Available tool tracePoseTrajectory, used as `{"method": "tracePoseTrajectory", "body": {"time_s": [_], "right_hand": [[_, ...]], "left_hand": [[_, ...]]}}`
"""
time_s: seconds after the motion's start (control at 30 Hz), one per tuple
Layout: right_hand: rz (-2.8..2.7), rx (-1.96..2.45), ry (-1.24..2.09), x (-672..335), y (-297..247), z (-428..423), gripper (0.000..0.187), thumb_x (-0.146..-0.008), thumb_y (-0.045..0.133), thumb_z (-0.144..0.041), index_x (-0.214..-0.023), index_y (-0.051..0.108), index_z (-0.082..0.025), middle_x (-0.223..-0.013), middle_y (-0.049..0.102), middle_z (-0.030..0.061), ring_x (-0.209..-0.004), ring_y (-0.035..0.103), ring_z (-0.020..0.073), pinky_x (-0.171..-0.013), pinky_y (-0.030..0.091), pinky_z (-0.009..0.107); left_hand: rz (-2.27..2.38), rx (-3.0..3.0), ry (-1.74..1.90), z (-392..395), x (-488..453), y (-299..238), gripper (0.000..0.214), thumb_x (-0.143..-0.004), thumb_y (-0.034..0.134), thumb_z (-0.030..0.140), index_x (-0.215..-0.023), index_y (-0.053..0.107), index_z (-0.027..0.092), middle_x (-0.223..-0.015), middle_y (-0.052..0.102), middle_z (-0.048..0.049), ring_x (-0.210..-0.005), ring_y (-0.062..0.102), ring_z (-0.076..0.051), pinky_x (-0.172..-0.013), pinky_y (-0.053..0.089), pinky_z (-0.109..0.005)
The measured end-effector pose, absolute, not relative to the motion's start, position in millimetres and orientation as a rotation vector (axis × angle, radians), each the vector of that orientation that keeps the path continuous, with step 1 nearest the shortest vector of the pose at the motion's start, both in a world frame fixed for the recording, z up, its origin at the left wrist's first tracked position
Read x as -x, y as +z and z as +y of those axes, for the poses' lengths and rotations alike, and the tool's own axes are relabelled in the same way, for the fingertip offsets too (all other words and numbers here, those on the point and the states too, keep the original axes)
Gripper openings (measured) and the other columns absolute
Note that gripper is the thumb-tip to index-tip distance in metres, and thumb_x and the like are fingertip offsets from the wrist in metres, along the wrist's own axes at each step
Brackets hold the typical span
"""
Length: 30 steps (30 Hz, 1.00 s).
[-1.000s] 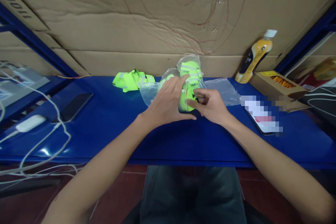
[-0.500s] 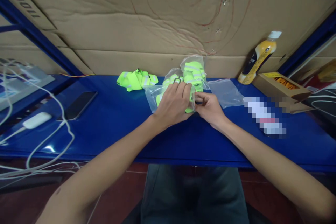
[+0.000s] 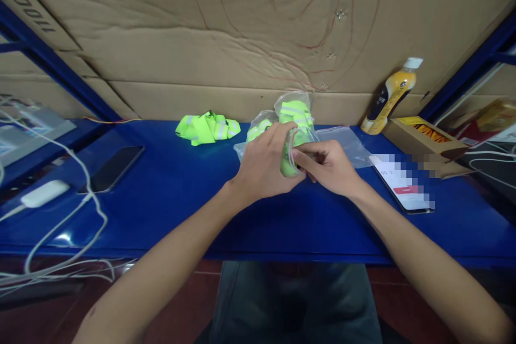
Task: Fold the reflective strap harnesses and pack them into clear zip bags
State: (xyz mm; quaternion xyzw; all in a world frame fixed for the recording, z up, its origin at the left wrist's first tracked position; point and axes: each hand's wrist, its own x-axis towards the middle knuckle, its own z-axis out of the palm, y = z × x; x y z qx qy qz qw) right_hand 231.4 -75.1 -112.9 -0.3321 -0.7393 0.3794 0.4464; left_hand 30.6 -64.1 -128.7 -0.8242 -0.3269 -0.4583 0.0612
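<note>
My left hand (image 3: 262,164) is wrapped round a clear plastic bag (image 3: 291,153) stuffed with a folded neon-yellow reflective garment. My right hand (image 3: 326,165) pinches the same bag from the right, fingers closed on its edge. Behind them a second filled bag (image 3: 296,110) stands upright against the cardboard, and another lies beside it (image 3: 258,128). A loose neon-yellow garment (image 3: 206,128) lies on the blue shelf (image 3: 169,188) to the left. An empty clear bag (image 3: 350,142) lies flat just right of my hands.
A dark phone (image 3: 110,168) and a white charger (image 3: 40,193) with white cables (image 3: 80,215) lie at the left. At the right are a lit phone (image 3: 403,188), an orange drink bottle (image 3: 389,95) and an open cardboard box (image 3: 423,137). Cardboard lines the back wall.
Both hands stayed on the bag and lifted it slightly. My right hand shifted its grip further onto the bag's side. The view tilted a little.
</note>
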Motion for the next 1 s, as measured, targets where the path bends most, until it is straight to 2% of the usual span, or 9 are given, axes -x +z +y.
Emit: {"method": "tracePoseTrajectory", "body": {"time_s": [0.13, 0.23, 0.33, 0.4, 0.53, 0.63, 0.73, 0.87, 1.0], "right_hand": [[-1.432, 0.758, 0.672, -223, -118, -77, 0.036, -0.101, 0.077, -0.058, -0.104, 0.087, -0.024, -0.096, 0.083, 0.0044, -0.050, 0.051, 0.0090, -0.049, 0.044, 0.029], [-1.258, 0.847, 0.656, -213, -131, -71, 0.044, -0.090, 0.086, -0.069, -0.094, 0.081, -0.025, -0.091, 0.081, 0.0046, -0.057, 0.055, 0.0123, -0.054, 0.048, 0.030], [-1.365, 0.902, 1.049, -201, -143, -71, 0.057, -0.072, 0.099, -0.072, -0.100, 0.080, -0.025, -0.106, 0.083, 0.0066, -0.089, 0.073, 0.0205, -0.076, 0.061, 0.032], [-1.397, 0.828, 1.432, -196, -146, -77, 0.065, -0.069, 0.101, -0.072, -0.109, 0.080, -0.025, -0.118, 0.084, 0.0080, -0.105, 0.078, 0.0248, -0.092, 0.064, 0.036], [-1.272, 0.758, 1.774, -196, -146, -85, 0.063, -0.066, 0.106, -0.062, -0.108, 0.082, -0.021, -0.111, 0.086, 0.0093, -0.094, 0.081, 0.0252, -0.085, 0.067, 0.036], [-1.174, 0.829, 1.579, -201, -150, -80, 0.060, -0.063, 0.109, -0.051, -0.108, 0.082, -0.022, -0.113, 0.086, 0.0075, -0.090, 0.080, 0.0230, -0.081, 0.066, 0.035], [-1.275, 0.919, 1.343, -203, -157, -72, 0.067, -0.059, 0.111, -0.045, -0.114, 0.080, -0.023, -0.117, 0.086, 0.0073, -0.100, 0.080, 0.0261, -0.090, 0.066, 0.039], [-1.357, 0.915, 1.139, -204, -162, -66, 0.065, -0.071, 0.102, -0.061, -0.120, 0.077, -0.025, -0.125, 0.084, 0.0081, -0.115, 0.078, 0.0289, -0.099, 0.064, 0.042], [-1.186, 0.756, 1.100, -208, -156, -61, 0.051, -0.082, 0.093, -0.069, -0.107, 0.080, -0.027, -0.118, 0.085, 0.0047, -0.110, 0.079, 0.0239, -0.102, 0.063, 0.037]], "left_hand": [[-0.935, 2.513, -1.983, -50, -16, -119, 0.052, -0.086, 0.088, 0.043, -0.128, 0.065, 0.022, -0.108, 0.077, -0.0075, -0.099, 0.076, -0.026, -0.094, 0.061, -0.040], [-0.991, 2.470, -2.522, -41, -10, -117, 0.044, -0.086, 0.087, 0.051, -0.117, 0.072, 0.024, -0.108, 0.079, -0.0071, -0.107, 0.078, -0.029, -0.099, 0.063, -0.043], [-1.104, 2.563, -2.952, -43, -13, -115, 0.037, -0.087, 0.073, 0.057, -0.101, 0.076, 0.023, -0.105, 0.082, -0.0099, -0.116, 0.079, -0.038, -0.099, 0.065, -0.053], [-1.216, 2.660, -3.089, -48, -18, -115, 0.038, -0.087, 0.064, 0.059, -0.093, 0.076, 0.023, -0.099, 0.083, -0.0114, -0.118, 0.078, -0.041, -0.094, 0.067, -0.056], [-1.292, 2.589, -3.203, -50, -27, -122, 0.038, -0.089, 0.072, 0.060, -0.093, 0.076, 0.022, -0.097, 0.083, -0.0088, -0.118, 0.079, -0.039, -0.094, 0.069, -0.050], [-1.328, 2.653, -3.068, -45, -32, -133, 0.054, -0.088, 0.082, 0.072, -0.102, 0.079, 0.020, -0.104, 0.084, -0.0090, -0.110, 0.081, -0.034, -0.091, 0.068, -0.042], [-1.417, 2.652, -2.831, -44, -35, -139, 0.054, -0.087, 0.091, 0.066, -0.111, 0.082, 0.020, -0.108, 0.084, -0.0080, -0.105, 0.081, -0.027, -0.089, 0.065, -0.034], [-1.368, 2.748, -2.831, -45, -35, -141, 0.045, -0.089, 0.091, 0.061, -0.105, 0.083, 0.020, -0.108, 0.085, -0.0068, -0.103, 0.080, -0.024, -0.089, 0.063, -0.031], [-1.486, 2.858, -2.937, -42, -33, -147, 0.041, -0.090, 0.088, 0.059, -0.102, 0.084, 0.020, -0.103, 0.085, -0.0073, -0.093, 0.081, -0.026, -0.083, 0.064, -0.033]]}}
